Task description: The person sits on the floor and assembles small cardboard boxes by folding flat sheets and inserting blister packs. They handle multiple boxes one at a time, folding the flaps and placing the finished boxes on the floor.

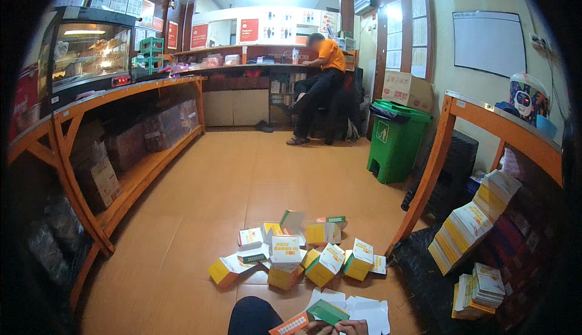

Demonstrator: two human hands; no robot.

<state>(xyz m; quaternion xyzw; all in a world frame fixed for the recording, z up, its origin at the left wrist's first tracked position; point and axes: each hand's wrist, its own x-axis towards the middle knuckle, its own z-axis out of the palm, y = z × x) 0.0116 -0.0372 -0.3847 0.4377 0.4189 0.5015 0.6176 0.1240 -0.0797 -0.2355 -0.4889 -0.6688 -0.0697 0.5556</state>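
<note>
Low at the front, my left hand [314,329] and my right hand [351,327] are closed on a partly folded cardboard box with a green panel [328,312] and an orange-red flap [291,323]. White cardboard panels [371,312] spread out beside and behind it; whether they belong to the same piece I cannot tell. The lower picture edge cuts off both hands. My dark-clothed knee [253,315] is left of them. Just beyond, several folded yellow, white and green boxes [285,251] lie heaped on the floor, some tilted against each other.
Stacks of flat box blanks [462,231] and a smaller stack [483,289] are at right, by an orange-framed table [445,130]. A green wheeled bin [397,144] stands behind. Along the left runs an orange-framed counter [130,86] bearing a food warmer [91,53]. A person [324,80] leans at the far counter.
</note>
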